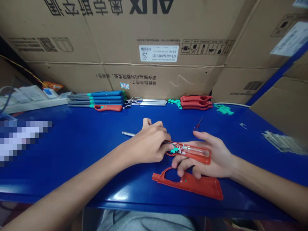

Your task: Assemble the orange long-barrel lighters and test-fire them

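Note:
An opened red long-nosed lighter [196,154] lies across my right hand [216,154], which cradles it on the palm with the thumb stretched out. Inside the half-shell show a clear fuel tank [192,150], white wires and a green trigger [174,149]. My left hand [154,141] is closed around the lighter's front end, thumb beside the trigger. Its metal tube [128,133] sticks out left beyond that hand; the stretch between is hidden. Just below my right fingers, the matching red shell half [202,186] lies on the blue table [96,179].
At the back stand stacked blue and red lighters [107,99], metal tubes with wires [152,102], red shells [196,102] and green triggers [224,109]. A small screwdriver [198,124] lies beyond my right thumb. A cardboard wall [120,41] closes the back; a power strip [36,102] sits left.

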A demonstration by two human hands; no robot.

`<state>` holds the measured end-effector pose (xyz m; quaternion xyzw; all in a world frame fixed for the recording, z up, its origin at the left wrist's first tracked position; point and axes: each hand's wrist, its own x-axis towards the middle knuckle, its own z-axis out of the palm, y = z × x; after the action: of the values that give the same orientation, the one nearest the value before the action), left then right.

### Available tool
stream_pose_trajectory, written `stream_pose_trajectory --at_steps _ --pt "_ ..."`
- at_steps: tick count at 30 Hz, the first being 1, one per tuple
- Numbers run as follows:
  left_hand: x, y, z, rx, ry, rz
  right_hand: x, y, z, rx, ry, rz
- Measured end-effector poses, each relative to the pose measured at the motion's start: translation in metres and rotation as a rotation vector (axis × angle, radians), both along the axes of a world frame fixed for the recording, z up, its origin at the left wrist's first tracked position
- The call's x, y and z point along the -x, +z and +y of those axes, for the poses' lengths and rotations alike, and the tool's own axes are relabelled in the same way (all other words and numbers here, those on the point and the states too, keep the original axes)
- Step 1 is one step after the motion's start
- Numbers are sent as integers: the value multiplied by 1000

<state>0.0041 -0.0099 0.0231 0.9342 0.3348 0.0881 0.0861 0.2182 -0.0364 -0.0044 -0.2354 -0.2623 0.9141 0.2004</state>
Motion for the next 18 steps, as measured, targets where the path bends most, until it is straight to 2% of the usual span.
stream_pose_trajectory --at_steps 4,18 --pt "-2 -1 -1 9 -4 -23 1 -4 1 23 2 16" --pt "-8 -2 -2 -18 -3 -7 6 1 -3 76 -35 -44"
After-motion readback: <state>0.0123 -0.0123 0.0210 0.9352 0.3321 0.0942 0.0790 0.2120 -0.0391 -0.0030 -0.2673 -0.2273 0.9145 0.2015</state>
